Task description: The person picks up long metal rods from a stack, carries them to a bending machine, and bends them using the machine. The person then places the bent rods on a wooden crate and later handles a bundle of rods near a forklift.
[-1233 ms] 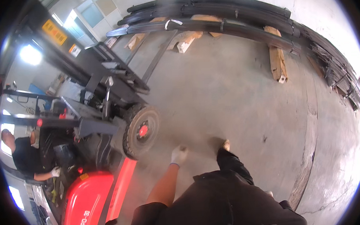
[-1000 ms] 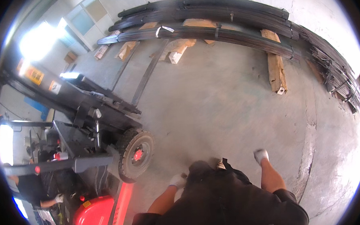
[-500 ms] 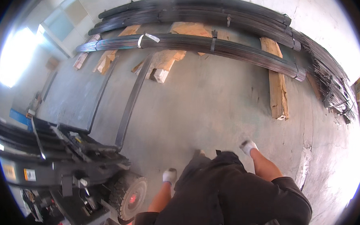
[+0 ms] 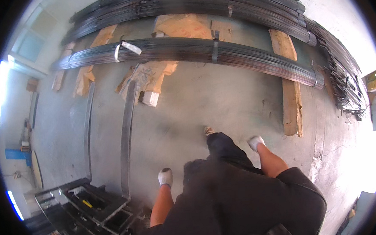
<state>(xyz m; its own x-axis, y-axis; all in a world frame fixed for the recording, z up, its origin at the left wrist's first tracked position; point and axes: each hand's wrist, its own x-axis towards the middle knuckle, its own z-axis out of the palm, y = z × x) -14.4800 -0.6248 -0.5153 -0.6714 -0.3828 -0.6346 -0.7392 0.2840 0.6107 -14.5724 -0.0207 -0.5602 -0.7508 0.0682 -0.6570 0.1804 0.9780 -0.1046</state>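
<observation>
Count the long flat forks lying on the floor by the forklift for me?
2. The left fork and the right fork run side by side across the concrete, from the forklift frame at lower left toward the bundled steel rods.

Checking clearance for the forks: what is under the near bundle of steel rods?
Under the near bundle of steel rods show a wooden plank, brown paper sacks and a pale block. Whatever lies directly beneath the rods is covered.

Grey concrete floor (image 4: 221,103), bright window (image 4: 27,47)
</observation>
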